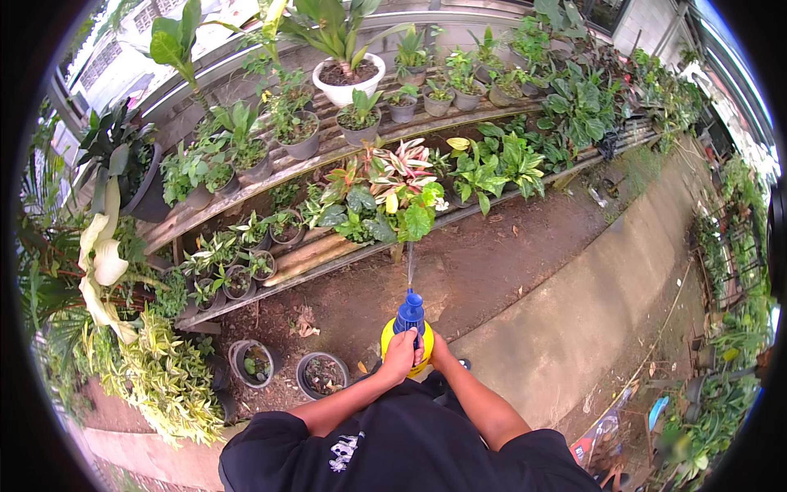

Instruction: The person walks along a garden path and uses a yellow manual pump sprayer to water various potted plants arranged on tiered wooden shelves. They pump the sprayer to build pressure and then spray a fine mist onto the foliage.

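Observation:
A pump pressure sprayer with a yellow tank (388, 335) and a blue pump head (410, 312) is in front of my body. My left hand (403, 355) grips the blue handle at the top. Against the right side of the tank, my right hand (440, 350) holds it, its fingers partly hidden. A thin jet of water (411, 264) leaves the nozzle away from me, towards potted plants on the lower shelf. Among these are a green-leaved plant (418, 221) and one with pink and cream variegated leaves (403, 163).
Corrugated shelves (307, 261) carry several potted plants, including one in a white pot (349, 86). Two dark pots (322, 374) stand on the soil at left, near a yellow-leaved shrub (160, 375). A concrete path (572, 295) runs along the right, with more plants (719, 393) beyond.

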Available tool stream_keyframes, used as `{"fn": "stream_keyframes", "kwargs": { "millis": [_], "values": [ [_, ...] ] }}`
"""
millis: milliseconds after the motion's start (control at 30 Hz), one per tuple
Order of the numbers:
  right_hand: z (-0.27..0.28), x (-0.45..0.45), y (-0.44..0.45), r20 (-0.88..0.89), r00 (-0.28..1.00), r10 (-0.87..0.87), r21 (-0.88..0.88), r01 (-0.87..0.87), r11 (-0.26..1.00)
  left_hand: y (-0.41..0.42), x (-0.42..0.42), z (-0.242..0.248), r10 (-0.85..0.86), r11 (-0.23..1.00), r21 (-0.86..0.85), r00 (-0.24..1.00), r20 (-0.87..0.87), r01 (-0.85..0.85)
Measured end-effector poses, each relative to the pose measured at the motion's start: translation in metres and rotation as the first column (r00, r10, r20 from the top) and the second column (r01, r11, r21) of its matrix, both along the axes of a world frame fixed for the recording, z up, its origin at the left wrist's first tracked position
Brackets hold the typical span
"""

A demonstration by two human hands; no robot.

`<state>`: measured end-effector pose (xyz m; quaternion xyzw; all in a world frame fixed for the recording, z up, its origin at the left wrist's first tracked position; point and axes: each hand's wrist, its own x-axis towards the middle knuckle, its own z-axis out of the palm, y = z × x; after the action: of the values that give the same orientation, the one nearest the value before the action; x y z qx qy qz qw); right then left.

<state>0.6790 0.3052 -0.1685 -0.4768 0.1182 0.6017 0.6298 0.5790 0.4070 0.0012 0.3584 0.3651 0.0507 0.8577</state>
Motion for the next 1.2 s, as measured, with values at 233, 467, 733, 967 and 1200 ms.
{"fn": "stream_keyframes", "kwargs": {
  "millis": [233, 467, 733, 967, 1200],
  "values": [
    [-0.011, -0.006, 0.020, 0.018, 1.000, -0.024, -0.050, 0.025, 0.998, 0.009, -0.008, -0.007, 0.053, 0.998, 0.023, 0.998, -0.020, -0.052],
    [-0.025, 0.000, 0.024, -0.080, 0.995, 0.058, 0.053, -0.054, 0.997, 0.012, -0.011, -0.005, 0.085, 0.996, 0.035, 0.996, 0.006, -0.085],
    [0.018, 0.000, 0.046, -0.078, 0.996, 0.047, 0.067, -0.042, 0.997, 0.020, -0.012, -0.003, 0.120, 0.992, 0.042, 0.992, 0.032, -0.121],
    [0.016, -0.003, 0.048, -0.189, 0.978, 0.087, 0.141, -0.060, 0.988, 0.024, -0.013, 0.006, 0.115, 0.991, 0.067, 0.993, 0.020, -0.116],
    [0.009, -0.002, 0.043, -0.130, 0.986, 0.103, 0.143, -0.085, 0.986, 0.024, -0.014, 0.005, 0.083, 0.994, 0.075, 0.996, 0.029, -0.085]
  ]
}}
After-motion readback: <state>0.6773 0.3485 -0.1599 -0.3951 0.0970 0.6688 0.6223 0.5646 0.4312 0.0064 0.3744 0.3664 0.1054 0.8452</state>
